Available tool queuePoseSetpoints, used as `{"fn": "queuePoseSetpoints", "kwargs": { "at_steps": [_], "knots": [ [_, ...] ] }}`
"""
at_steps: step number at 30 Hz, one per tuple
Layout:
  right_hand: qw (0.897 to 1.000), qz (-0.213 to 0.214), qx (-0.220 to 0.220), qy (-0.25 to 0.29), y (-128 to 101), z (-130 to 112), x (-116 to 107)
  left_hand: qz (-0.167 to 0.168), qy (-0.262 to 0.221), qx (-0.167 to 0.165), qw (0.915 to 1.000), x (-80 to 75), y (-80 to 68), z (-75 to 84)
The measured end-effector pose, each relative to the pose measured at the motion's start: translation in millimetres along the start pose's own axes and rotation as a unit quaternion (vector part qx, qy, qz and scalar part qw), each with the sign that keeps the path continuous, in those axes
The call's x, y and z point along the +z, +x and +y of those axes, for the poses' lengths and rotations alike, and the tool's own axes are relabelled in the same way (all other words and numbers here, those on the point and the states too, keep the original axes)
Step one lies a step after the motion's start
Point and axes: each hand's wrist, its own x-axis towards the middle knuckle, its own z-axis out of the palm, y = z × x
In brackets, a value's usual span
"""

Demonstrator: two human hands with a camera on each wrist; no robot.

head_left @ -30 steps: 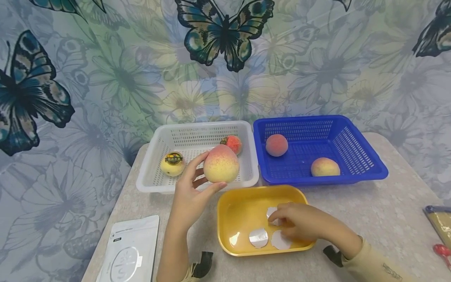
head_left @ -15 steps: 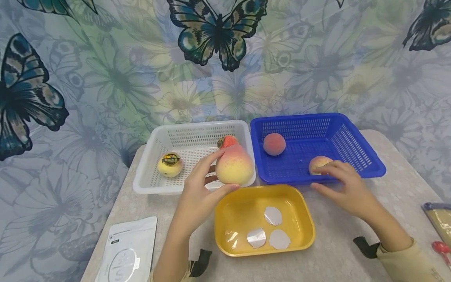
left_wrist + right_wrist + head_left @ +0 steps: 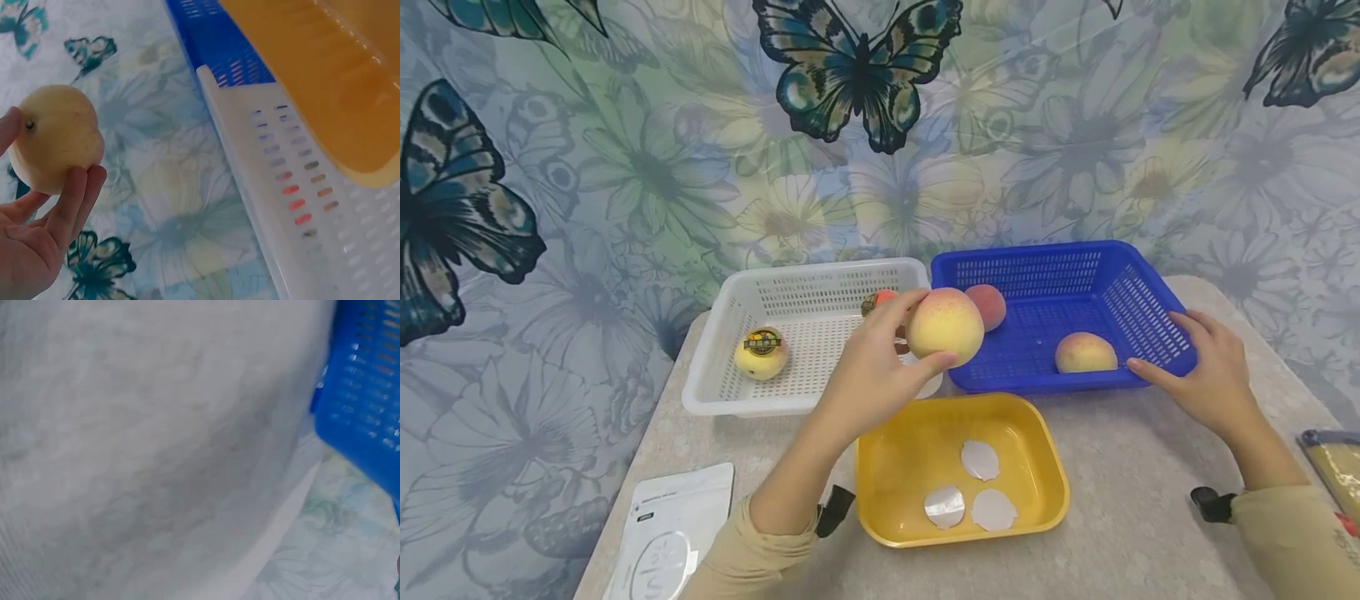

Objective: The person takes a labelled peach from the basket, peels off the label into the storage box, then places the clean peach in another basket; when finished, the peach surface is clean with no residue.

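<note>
My left hand [image 3: 883,358] grips a yellow-pink peach [image 3: 945,326] in the air, above where the white basket [image 3: 730,402] meets the blue basket [image 3: 1075,258]. The left wrist view shows the same peach [image 3: 56,137] held by the fingertips [image 3: 75,194]. My right hand [image 3: 1206,379] rests with spread fingers on the blue basket's front right corner. Two peaches [image 3: 987,304] [image 3: 1084,352] lie in the blue basket. In the white basket lie a yellow fruit [image 3: 761,352] with a sticker and a red peach [image 3: 880,300], partly hidden by my fingers.
A yellow tray [image 3: 880,521] with three round white paper pieces [image 3: 981,460] sits in front of the baskets. A white pouch [image 3: 666,533] lies at the table's front left. A yellowish bag [image 3: 1337,467] lies at the right edge. A butterfly-print cloth hangs behind.
My left hand has carried the peach right, from over the white basket toward the blue one. My right hand left the yellow tray and moved to the blue basket's front right corner.
</note>
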Motion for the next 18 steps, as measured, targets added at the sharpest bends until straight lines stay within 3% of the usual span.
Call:
{"fn": "queuePoseSetpoints", "kwargs": {
  "at_steps": [8,13,18],
  "knots": [
    [0.999,-0.030,0.023,0.010,0.5,8.1,-0.1,-0.055,0.044,-0.026,0.9972,42.1,37.3,0.6],
    [0.999,-0.039,0.032,0.014,0.1,6.0,0.2,-0.064,0.086,-0.024,0.9940,75.8,57.6,-11.2],
    [0.998,-0.044,0.035,0.013,0.6,5.3,0.7,-0.079,0.140,-0.041,0.9861,99.8,70.9,-22.0]
  ]
}}
